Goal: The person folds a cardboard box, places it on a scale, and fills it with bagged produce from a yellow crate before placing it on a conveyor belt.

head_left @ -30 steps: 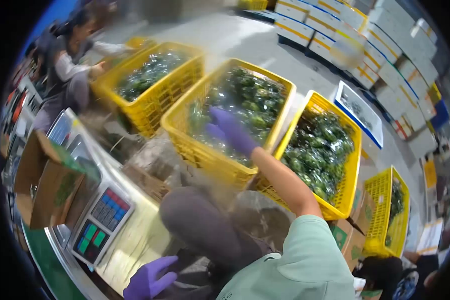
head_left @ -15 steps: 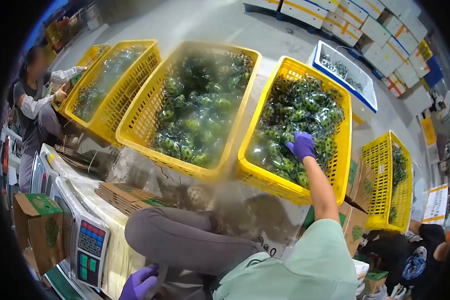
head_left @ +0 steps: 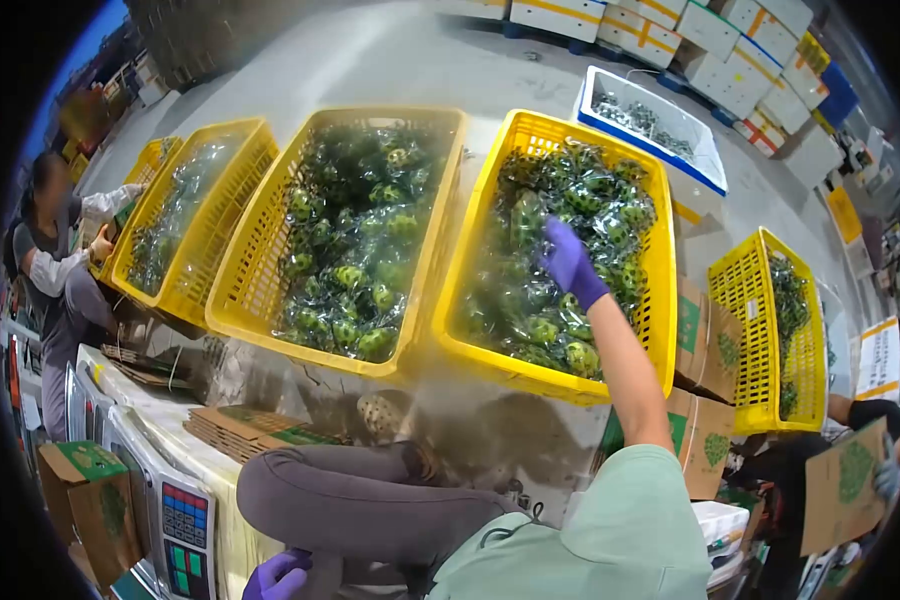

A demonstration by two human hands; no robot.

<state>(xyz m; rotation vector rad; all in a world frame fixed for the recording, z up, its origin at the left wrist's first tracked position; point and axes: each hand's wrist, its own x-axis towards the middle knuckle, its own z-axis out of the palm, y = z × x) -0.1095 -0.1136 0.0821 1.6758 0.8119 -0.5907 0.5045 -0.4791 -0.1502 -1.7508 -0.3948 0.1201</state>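
My right hand (head_left: 570, 262), in a purple glove, reaches over the right-hand yellow crate (head_left: 490, 378). Its fingers are stretched out against the clear plastic bags of green pods with dark spots (head_left: 595, 215), which look like lotus seed pods. Some smear blurs the fingertips, and I see no bag clearly gripped. Low in the view, beside my bent knee, is my left hand (head_left: 278, 577), also gloved in purple. Its fingers are loosely apart with nothing visible in them, and the frame's bottom edge cuts it off.
A second yellow crate (head_left: 232, 290) of bagged pods stands left, with a co-worker (head_left: 55, 240) beyond. A scale (head_left: 185, 515) and a cardboard box (head_left: 95, 500) are at lower left. A white foam box (head_left: 705, 175) and another yellow crate (head_left: 760, 350) lie right. Another person holds cardboard (head_left: 845, 490).
My right hand has shifted toward the crate's far left part and turned. The view has swung slightly. At right, the other person now has a piece of cardboard raised into view.
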